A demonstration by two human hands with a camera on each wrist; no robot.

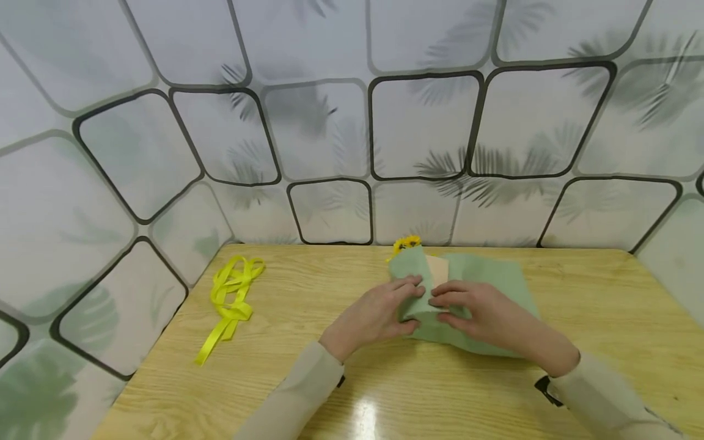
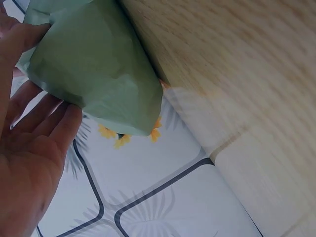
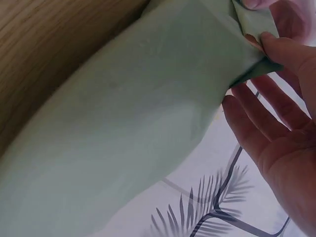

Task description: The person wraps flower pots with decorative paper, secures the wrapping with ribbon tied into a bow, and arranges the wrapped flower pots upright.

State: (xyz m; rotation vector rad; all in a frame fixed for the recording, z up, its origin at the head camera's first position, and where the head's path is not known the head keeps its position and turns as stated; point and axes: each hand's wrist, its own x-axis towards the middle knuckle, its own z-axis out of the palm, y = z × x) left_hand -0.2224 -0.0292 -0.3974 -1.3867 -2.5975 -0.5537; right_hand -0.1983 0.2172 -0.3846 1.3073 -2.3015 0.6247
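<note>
Smooth, matte green wrapping paper [image 1: 492, 281] lies towards the right of the tabletop [image 1: 316, 287], near its rear edge, drawn into a rounded, overlapping form at its left and spreading as a broad, flatter sheet at its right. A peach-coloured inner piece [image 1: 438, 271] shows as a narrow strip between the green folds. Yellow flowers [image 1: 407, 243] with dark centres project beyond the far left end of the paper. The tabletop bears a pale, streaked wood grain and a glossy reflection at its near side; behind it, the wall covering [image 1: 330, 134] is printed with rounded outlines and grey-green fronds. A flat, satiny yellow ribbon [image 1: 236, 311] lies in loose loops at the left, well apart from the paper, one tail extended towards the near side. Counted: one ribbon, one peach piece and at least two blossoms; the number of green sheets cannot be told. Two hands work at the wrapped end, their fingers close together. The left hand [image 1: 379, 311] grips the paper's left side, thumb on one face and fingers curved against the edge. The right hand [image 1: 484, 308] pinches the fold beside the peach strip, thumb above and fingers beneath.
</note>
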